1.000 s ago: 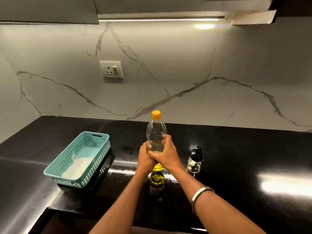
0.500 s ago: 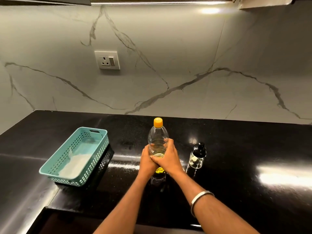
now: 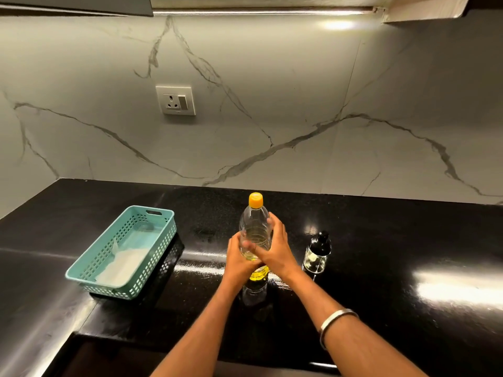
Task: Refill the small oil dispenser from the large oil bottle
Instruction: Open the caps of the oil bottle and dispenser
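I hold the large oil bottle (image 3: 255,235) upright on the black desk (image 3: 381,268), my left hand (image 3: 239,263) and right hand (image 3: 276,247) both wrapped around its middle, fingers curled on the clear plastic. Its orange cap (image 3: 255,200) is on. The small oil dispenser (image 3: 317,255) stands just to the right of my right hand, apart from it. A teal basket (image 3: 119,253) sits well to the left.

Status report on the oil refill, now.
Left hand and right hand both grip large oil bottle, upright on counter. Yellow cap on. Small dispenser capped, right of bottle. Nothing between.
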Demonstrator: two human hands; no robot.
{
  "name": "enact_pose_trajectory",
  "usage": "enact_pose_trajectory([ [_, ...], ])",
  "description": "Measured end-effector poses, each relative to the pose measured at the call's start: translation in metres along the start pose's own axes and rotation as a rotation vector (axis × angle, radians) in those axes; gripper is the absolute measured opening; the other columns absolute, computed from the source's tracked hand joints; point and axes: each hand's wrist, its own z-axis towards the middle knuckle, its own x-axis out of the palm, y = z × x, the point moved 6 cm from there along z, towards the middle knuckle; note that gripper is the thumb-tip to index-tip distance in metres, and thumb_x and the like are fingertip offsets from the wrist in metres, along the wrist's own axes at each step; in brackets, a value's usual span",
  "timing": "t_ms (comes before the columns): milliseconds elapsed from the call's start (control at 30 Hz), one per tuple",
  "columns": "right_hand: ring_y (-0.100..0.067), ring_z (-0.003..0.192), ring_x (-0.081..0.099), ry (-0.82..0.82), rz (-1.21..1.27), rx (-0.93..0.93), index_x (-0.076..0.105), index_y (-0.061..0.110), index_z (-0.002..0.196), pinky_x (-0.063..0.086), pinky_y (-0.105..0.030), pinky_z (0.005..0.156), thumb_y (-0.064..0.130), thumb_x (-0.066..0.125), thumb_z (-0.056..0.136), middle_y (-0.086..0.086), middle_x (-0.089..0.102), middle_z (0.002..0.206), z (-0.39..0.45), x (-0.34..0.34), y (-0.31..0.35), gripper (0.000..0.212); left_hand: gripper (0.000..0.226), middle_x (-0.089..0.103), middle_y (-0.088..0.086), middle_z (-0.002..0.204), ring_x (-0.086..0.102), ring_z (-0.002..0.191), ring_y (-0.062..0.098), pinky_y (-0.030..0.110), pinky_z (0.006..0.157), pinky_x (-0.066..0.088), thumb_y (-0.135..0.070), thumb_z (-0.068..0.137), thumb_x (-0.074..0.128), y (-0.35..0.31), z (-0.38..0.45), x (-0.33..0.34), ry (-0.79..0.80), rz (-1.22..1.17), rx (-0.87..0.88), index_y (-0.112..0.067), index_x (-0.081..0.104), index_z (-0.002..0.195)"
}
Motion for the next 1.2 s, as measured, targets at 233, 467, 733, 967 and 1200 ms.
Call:
enact_pose_trajectory([
  [233,-0.009,0.120,0.044,-0.159,0.052,-0.160,0.049,0.025,0.127,0.035,-0.017,0.093,0.063,0.064,0.075,0.006,0.048,0.124,0.015,-0.024,0.049,0.067,0.067,0.054,-0.001,0.117,0.058,0.106,0.008,0.023,0.088,0.053,-0.034,0.061,0.088,-0.024,0.001,-0.004,-0.131,-0.057,0.091,-0.032,0.049,0.116],
  [467,-0.011,0.089,0.057,-0.226,-0.015,-0.220,0.058,0.014,0.102,0.049,-0.020,0.077,0.034,0.075,0.081,-0.001,0.058,0.100,0.029,-0.029,0.076,0.034,0.066,0.054,-0.001,0.114,0.057,0.106,0.012,0.028,0.087,0.054,-0.029,0.062,0.089,-0.021,0.006,-0.001,-0.187,0.002,0.054,-0.024,0.052,0.116],
  [733,-0.013,0.080,0.055,-0.214,-0.049,-0.268,0.056,0.012,0.089,0.049,-0.024,0.070,0.029,0.074,0.083,-0.002,0.057,0.089,0.034,-0.034,0.084,0.026,0.059,0.060,-0.004,0.108,0.062,0.098,0.007,0.022,0.081,0.055,-0.028,0.059,0.091,-0.021,0.010,-0.005,-0.183,0.011,0.029,-0.024,0.058,0.108],
  [967,-0.016,0.096,0.058,-0.057,-0.026,-0.265,0.061,0.010,0.109,0.051,-0.028,0.081,0.023,0.063,0.092,-0.004,0.061,0.109,0.040,-0.033,0.081,0.022,0.060,0.064,-0.006,0.103,0.064,0.096,0.007,0.023,0.081,0.056,-0.029,0.057,0.092,-0.021,0.010,-0.007,-0.186,0.008,0.031,-0.023,0.060,0.107],
  [1200,-0.015,0.110,0.054,0.037,0.069,-0.266,0.055,0.014,0.125,0.050,-0.026,0.093,0.015,0.061,0.093,-0.002,0.049,0.120,0.041,-0.029,0.094,0.033,0.059,0.064,-0.007,0.104,0.064,0.096,0.005,0.028,0.085,0.056,-0.033,0.057,0.091,-0.021,0.009,-0.007,-0.171,0.015,0.040,-0.025,0.060,0.106],
])
